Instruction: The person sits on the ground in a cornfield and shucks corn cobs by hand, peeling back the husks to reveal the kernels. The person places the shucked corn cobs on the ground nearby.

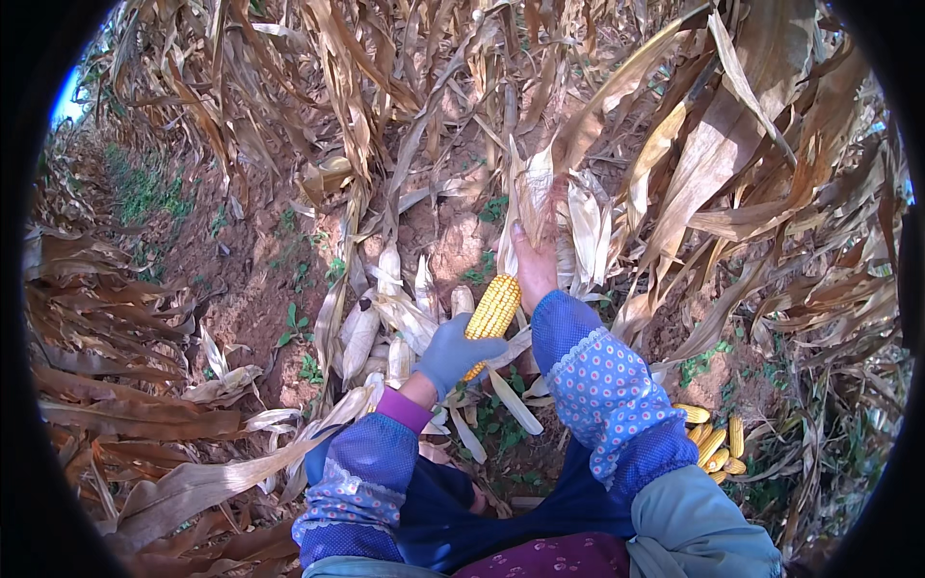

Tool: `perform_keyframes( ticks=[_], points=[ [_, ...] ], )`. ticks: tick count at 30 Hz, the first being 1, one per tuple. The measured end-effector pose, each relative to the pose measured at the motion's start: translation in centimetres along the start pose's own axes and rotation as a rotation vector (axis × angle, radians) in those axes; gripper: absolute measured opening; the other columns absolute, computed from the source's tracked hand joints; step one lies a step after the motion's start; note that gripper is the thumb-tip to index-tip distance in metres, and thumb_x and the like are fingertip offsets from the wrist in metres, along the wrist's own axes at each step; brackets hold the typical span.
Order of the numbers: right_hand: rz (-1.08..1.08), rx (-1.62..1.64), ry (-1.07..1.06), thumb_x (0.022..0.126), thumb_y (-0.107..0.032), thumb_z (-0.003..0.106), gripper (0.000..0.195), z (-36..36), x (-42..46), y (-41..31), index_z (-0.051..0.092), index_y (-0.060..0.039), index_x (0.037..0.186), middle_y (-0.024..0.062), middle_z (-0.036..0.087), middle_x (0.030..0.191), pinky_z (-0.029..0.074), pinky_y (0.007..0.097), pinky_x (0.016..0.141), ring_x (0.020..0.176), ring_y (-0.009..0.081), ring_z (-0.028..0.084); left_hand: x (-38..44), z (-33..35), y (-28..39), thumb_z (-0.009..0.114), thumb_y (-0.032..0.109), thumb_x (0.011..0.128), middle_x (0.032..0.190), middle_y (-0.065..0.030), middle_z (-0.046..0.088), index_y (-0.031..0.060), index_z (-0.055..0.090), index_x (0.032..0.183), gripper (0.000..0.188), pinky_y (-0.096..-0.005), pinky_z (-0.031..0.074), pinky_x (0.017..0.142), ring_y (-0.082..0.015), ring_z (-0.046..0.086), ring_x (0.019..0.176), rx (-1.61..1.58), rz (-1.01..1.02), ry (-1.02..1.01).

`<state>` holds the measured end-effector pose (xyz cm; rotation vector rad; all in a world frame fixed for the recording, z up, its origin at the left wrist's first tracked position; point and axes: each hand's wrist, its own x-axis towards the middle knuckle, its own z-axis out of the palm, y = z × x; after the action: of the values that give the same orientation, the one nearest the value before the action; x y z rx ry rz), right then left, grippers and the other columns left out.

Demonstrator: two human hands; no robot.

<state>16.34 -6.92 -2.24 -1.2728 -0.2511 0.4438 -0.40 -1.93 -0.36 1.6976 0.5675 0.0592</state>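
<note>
My left hand (454, 354), in a grey glove, grips a husked ear of yellow corn (496, 306) near its lower end. The cob tilts up and to the right. Just right of its tip, my bare right hand (536, 269) has hold of a pale dry corn husk (536, 184), with reddish-brown silk hanging about it. The fingers of that hand are mostly hidden from above; the thumb points away from me. Below the cob hangs a loose strip of husk (514, 404). Several ears still in their husks (360, 343) lie on the ground beside my left hand.
Several bare yellow cobs (712, 444) lie in a pile by my right elbow. Dry corn stalks and leaves (723, 166) crowd the right side and the far side. More brown leaves (130, 412) spread on the left. Reddish soil (246, 267) with small green weeds shows between.
</note>
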Motion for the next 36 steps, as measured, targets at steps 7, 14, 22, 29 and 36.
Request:
perform_keyframes(
  ticks=[7,14,22,29,36],
  points=[
    [0.163,-0.059,0.107,0.091,-0.028,0.054,0.033,0.9,0.9,1.4,0.062,0.0041,0.091,0.0097,0.060,0.073,0.043,0.0294,0.063,0.066,0.0163,0.054,0.1,1.2,0.0,0.069,0.029,0.069,0.086,-0.0184,0.063,0.0091,0.046,0.112,0.053,-0.0440,0.051,0.060,-0.0364,0.063,0.070,0.847,0.147,0.335],
    [0.002,0.412,-0.088,0.093,-0.026,0.052,0.034,2.1,-1.1,-3.3,0.047,-0.0077,0.064,-0.0010,0.040,0.051,0.023,0.0233,0.037,0.041,0.0082,0.034,0.2,0.9,0.9,0.075,0.025,0.060,0.082,-0.0135,0.063,0.0011,0.050,0.103,0.055,-0.0373,0.051,0.063,-0.0267,0.063,0.065,0.384,0.131,0.198],
    [0.156,0.868,-0.267,0.096,-0.040,0.037,0.050,2.2,-0.9,-4.8,0.028,-0.0153,0.054,-0.0022,0.029,0.048,0.016,0.0236,0.034,0.038,0.0074,0.023,-1.1,1.6,0.6,0.071,0.014,0.071,0.072,-0.0082,0.058,-0.0009,0.051,0.095,0.034,-0.0306,0.047,0.045,-0.0187,0.058,0.055,-1.259,-0.315,-0.466],
    [0.434,0.296,-0.150,0.094,-0.047,0.040,0.050,-0.4,0.8,-3.3,0.030,-0.0163,0.057,-0.0033,0.030,0.052,0.017,0.0221,0.036,0.040,0.0068,0.022,0.9,1.2,0.3,0.070,0.014,0.073,0.075,-0.0083,0.060,-0.0002,0.054,0.093,0.029,-0.0282,0.046,0.039,-0.0159,0.057,0.052,-0.363,-0.047,0.230],
    [0.433,0.006,-0.400,0.081,-0.057,0.059,0.055,-0.6,-0.7,-2.1,0.054,-0.0073,0.104,0.0007,0.055,0.073,0.042,0.0216,0.054,0.059,0.0101,0.051,1.1,0.3,0.9,0.071,0.020,0.068,0.085,-0.0150,0.059,0.0021,0.048,0.107,0.048,-0.0396,0.048,0.064,-0.0303,0.061,0.074,0.543,0.290,0.641]
  ],
)
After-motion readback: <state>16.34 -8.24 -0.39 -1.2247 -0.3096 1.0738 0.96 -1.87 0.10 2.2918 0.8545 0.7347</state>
